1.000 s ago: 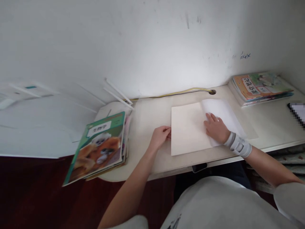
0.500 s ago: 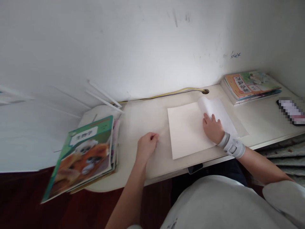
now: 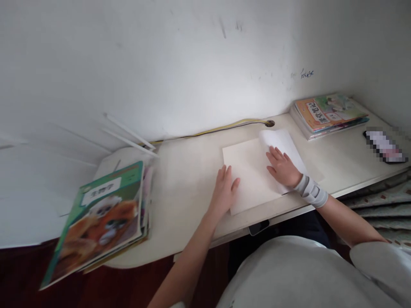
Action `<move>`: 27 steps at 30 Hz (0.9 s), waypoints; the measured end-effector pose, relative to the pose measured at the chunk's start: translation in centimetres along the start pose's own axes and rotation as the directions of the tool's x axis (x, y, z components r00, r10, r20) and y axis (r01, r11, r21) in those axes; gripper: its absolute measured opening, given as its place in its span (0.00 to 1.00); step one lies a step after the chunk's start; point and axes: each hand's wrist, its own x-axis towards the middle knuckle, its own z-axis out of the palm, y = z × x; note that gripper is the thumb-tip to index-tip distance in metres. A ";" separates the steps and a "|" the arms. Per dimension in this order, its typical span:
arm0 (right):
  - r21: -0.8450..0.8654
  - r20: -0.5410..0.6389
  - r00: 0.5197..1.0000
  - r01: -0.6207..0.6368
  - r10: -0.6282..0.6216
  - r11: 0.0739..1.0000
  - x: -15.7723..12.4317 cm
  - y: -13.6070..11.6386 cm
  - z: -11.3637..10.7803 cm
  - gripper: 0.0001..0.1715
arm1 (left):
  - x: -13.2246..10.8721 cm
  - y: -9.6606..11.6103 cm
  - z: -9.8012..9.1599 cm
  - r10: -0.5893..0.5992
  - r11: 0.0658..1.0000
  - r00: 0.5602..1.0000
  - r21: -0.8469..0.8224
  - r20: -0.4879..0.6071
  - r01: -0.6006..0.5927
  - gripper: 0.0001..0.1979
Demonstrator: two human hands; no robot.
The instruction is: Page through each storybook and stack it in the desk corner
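A cream-coloured sheet [image 3: 247, 171], perhaps a page or cover of a book, lies flat on the white desk [image 3: 183, 179]. Over its right part lies a whiter sheet [image 3: 285, 145] whose left edge curls up. My right hand [image 3: 284, 169], with a grey wrist strap, rests on the whiter sheet near that curl, fingers spread. My left hand [image 3: 223, 190] is at the left edge of the cream sheet, fingers stretched and apart, holding nothing. Whether the left palm presses on the sheet or the desk I cannot tell.
A stack of books with a monkey cover [image 3: 99, 218] juts past the desk's left end. Another book stack [image 3: 327, 113] stands at the back right, near a phone [image 3: 385, 146]. Yellow and black cables [image 3: 218, 128] run along the wall into a hole [image 3: 269, 123].
My left hand has moved right from the bare desk to the cream sheet's edge, its closed fingers now spread. My right hand stays on the whiter sheet, fingers stretched flatter. The view has shifted slightly.
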 end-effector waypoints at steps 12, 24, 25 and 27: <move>-0.142 -0.070 0.986 -0.161 0.152 0.977 -4.8 10.7 -2.1 0.30 | 1.2 9.2 4.8 0.576 0.793 0.754 0.007 0.316 -0.609 0.37; -0.276 -0.062 0.994 -0.109 0.095 0.955 -9.0 12.6 -0.4 0.30 | -0.6 11.0 7.8 0.487 0.755 0.820 0.327 0.299 -0.568 0.21; -0.271 -0.065 0.993 -0.111 0.097 0.956 -9.0 12.6 -0.4 0.30 | -0.7 10.8 8.0 0.480 0.765 0.831 0.329 0.281 -0.553 0.20; -0.262 -0.073 0.992 -0.114 0.098 0.958 -9.0 12.7 -0.4 0.30 | -0.9 10.8 8.5 0.472 0.783 0.848 0.326 0.242 -0.530 0.20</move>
